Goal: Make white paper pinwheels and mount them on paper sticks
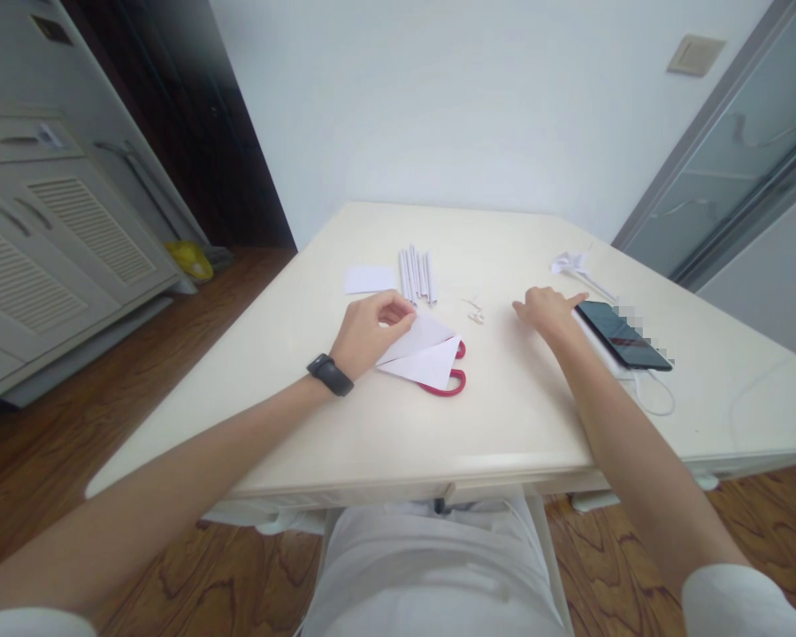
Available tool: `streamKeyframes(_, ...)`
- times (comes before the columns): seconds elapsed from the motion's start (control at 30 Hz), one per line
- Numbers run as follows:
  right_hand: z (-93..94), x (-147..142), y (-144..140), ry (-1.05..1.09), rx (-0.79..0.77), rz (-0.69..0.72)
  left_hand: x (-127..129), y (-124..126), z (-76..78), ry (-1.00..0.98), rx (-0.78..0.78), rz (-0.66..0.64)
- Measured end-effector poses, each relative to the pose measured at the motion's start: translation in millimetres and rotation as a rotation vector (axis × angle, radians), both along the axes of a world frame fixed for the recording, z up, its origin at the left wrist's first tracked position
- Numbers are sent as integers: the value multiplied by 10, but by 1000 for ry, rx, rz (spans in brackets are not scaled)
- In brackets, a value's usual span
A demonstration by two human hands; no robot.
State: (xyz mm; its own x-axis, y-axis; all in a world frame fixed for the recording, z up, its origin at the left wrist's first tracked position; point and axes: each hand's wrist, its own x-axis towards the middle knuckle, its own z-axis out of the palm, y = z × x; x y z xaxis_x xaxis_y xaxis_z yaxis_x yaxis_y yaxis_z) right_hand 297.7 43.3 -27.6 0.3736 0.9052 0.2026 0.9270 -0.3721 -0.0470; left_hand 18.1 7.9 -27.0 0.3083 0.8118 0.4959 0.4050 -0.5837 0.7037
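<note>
left hand (371, 334): thumb and fingertips brought together at the paper; whether they pinch it, i cannot tell.
right hand (549, 311): beside the dark-screened tablet (622, 334), one digit stretched toward its corner; the other fingertips are hidden, so i cannot tell their grasp.
white paper pieces (431, 361): by the left fingertips, overlapping the red-handled scissors (463, 381) on the cream table (504, 425).
paper handling: likely light, bendy, easily creased; best held by a free edge.
rolled paper tubes (417, 276): probably crushable; hold gently mid-length.

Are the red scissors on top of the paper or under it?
Partly under: white paper lies over the scissors, and only their red handles poke out.
</note>
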Motion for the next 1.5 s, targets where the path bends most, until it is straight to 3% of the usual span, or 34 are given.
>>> streamKeyframes(0.1,46,144,11,118,-74,-139,1,-2,5,-1,-5,-4)
streamKeyframes(0.23,86,63,-33,86,-33,-79,2,3,2,4,-6,-10)
streamKeyframes(0.3,85,-51,-58,96,41,119,1,9,-5,1,-7,-11)
streamKeyframes(0.47,84,-506,-148,217,57,490,-4,23,-17,-16,-29,-22)
streamKeyframes(0.57,96,-805,-262,570,184,928,-9,29,-15,-22,-40,-44)
streamKeyframes(0.63,104,-945,-341,719,231,1030,-10,31,-9,-30,-45,-56)
streamKeyframes(0.97,114,-986,-381,951,194,1010,-8,25,2,-41,-60,-89)
streamKeyframes(1.5,125,-985,-391,1002,152,1059,-10,26,46,-104,-120,-177)
